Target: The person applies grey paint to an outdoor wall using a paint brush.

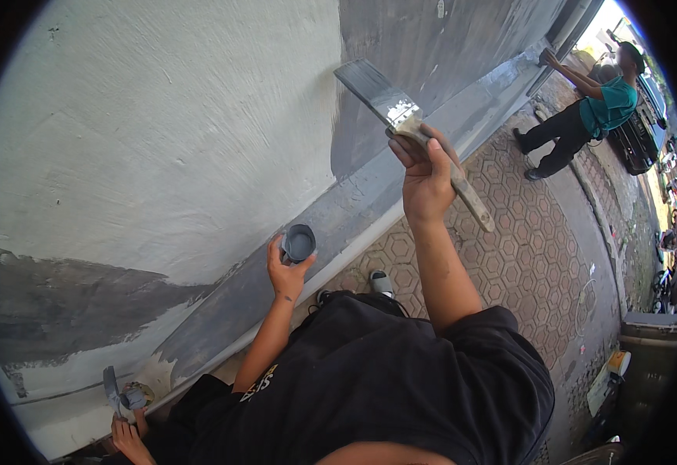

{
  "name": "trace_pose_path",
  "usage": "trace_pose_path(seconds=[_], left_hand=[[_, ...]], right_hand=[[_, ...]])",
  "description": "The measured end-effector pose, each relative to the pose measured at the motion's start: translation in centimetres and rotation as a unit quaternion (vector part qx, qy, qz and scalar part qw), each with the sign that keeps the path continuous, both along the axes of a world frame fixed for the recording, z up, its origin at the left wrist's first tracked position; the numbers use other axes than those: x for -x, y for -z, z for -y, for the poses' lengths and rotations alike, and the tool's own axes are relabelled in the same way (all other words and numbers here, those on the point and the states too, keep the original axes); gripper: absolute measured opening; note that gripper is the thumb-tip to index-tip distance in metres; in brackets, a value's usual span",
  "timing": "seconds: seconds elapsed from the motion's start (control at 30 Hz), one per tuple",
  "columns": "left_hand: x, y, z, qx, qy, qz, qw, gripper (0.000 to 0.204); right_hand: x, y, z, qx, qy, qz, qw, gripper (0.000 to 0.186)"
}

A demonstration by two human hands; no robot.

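Observation:
My right hand (429, 182) is closed round the handle of a wide flat paintbrush (375, 91), raised high in front of me. Its bristles are coated in grey, and their tips lie at the border between the wall's white surface (199, 101) and a grey-painted area (408, 46); whether they touch cannot be made out. Lower and to the left, my left hand (285, 273) grips a small round cup (301, 242) with grey paint inside. That cup is held upright close to the wall's grey ledge (354, 203).
At the lower left a co-worker's hand (129, 442) is beside another brush (110, 387) and a paint container (134, 396). A person in a teal shirt (611, 107) reaches to the wall at the far right. Hexagonal paving (509, 232) lies below; a dark bin (652, 364) stands right.

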State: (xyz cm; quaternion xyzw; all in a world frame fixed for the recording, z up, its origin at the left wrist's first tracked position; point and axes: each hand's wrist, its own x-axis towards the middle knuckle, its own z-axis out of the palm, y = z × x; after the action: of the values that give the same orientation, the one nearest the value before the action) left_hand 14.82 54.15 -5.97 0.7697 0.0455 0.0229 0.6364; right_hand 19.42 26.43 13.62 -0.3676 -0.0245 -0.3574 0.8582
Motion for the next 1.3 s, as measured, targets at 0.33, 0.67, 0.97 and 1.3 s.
trace_pose_path(seconds=[0.33, 0.67, 0.97, 1.3], left_hand=[[0.0, -0.8, -1.2, -0.019, 0.048, 0.011, 0.999, 0.078], [0.0, 0.0, -4.4, -0.027, 0.057, 0.027, 0.998, 0.075], [1.5, 0.0, -5.4, 0.004, 0.030, 0.028, 0.999, 0.076], [3.4, -0.8, -4.5, -0.002, -0.010, -0.012, 1.000, 0.079]], right_hand=[[1.0, 21.8, -2.7, -0.109, -0.086, -0.224, 0.965, 0.034], [1.1, 23.5, 4.9, 0.565, 0.092, -0.330, 0.751, 0.034], [-0.5, 23.1, -4.7, 0.728, -0.204, -0.149, 0.638, 0.030], [-2.6, 22.4, 5.9, 0.540, -0.095, -0.311, 0.776, 0.020]])
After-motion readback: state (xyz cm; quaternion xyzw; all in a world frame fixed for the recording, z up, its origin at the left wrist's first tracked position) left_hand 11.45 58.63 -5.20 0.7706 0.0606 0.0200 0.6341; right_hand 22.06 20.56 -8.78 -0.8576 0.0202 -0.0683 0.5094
